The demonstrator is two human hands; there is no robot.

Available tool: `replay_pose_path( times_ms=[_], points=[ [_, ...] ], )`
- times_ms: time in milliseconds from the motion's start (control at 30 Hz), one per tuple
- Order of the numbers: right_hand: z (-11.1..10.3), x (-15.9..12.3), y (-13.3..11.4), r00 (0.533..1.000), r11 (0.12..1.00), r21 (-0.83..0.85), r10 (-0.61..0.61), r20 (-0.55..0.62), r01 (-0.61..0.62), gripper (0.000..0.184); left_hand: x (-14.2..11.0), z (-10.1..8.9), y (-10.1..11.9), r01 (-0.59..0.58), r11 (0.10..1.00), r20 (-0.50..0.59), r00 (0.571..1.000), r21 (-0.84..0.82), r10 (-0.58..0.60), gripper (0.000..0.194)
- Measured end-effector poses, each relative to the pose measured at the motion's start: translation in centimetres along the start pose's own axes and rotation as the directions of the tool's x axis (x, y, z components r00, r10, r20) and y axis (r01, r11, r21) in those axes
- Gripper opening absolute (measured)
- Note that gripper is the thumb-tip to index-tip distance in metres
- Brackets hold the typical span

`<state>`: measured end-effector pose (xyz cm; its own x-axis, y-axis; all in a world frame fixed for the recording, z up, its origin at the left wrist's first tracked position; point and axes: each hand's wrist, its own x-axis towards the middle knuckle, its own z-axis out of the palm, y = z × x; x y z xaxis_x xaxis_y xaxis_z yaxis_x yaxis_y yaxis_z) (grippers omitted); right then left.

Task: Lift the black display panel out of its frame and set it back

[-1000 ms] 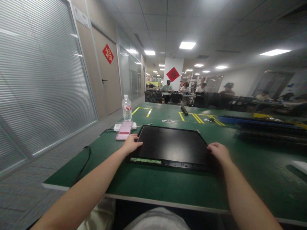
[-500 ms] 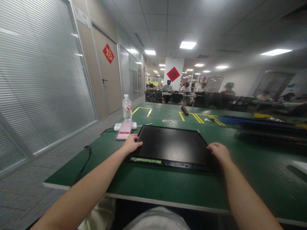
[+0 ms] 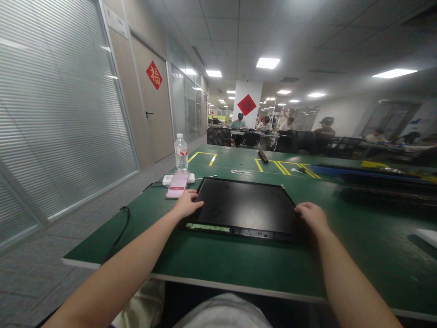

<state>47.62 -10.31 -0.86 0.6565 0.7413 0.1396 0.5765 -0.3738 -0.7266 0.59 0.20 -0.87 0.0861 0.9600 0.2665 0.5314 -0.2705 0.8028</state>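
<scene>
A black flat display panel (image 3: 247,205) lies face up on the green table, with a green circuit strip (image 3: 208,228) along the left part of its near edge. My left hand (image 3: 187,204) grips the panel's left edge, thumb on top and the other fingers curled at the side. On the opposite side my right hand (image 3: 312,215) pinches the right edge between thumb and fingers. The undersides of the fingers are hidden on both sides.
Left of the panel lie a pink-screened phone (image 3: 177,184) and a white power strip (image 3: 168,180), with a water bottle (image 3: 180,152) behind. Dark stacked panels (image 3: 385,184) stand at the right. A black slotted strip (image 3: 262,156) lies farther back. People sit at distant tables.
</scene>
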Motion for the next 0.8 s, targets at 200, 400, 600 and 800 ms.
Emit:
replay_pose_path(
  times_ms=[200,400,600,800],
  points=[
    [-0.1,0.0,-0.1,1.000,0.999,-0.036,-0.023,0.007,0.023,0.018,0.0,0.0,0.0,-0.056,0.996,0.021,0.998,0.075,0.054,0.024],
    [0.0,-0.2,-0.3,0.999,0.998,-0.052,-0.028,-0.016,0.027,0.018,-0.1,0.0,-0.1,-0.134,0.954,0.084,0.990,0.268,0.115,0.029],
    [-0.2,-0.4,-0.4,0.999,0.998,-0.062,-0.032,-0.012,0.031,0.016,0.7,0.2,-0.7,-0.137,0.912,0.108,0.989,0.386,0.103,0.032],
    [-0.3,-0.4,-0.5,1.000,0.998,-0.062,-0.004,0.002,0.005,0.015,1.1,0.3,-1.2,-0.113,0.911,0.074,0.993,0.397,0.091,0.040]
  ],
)
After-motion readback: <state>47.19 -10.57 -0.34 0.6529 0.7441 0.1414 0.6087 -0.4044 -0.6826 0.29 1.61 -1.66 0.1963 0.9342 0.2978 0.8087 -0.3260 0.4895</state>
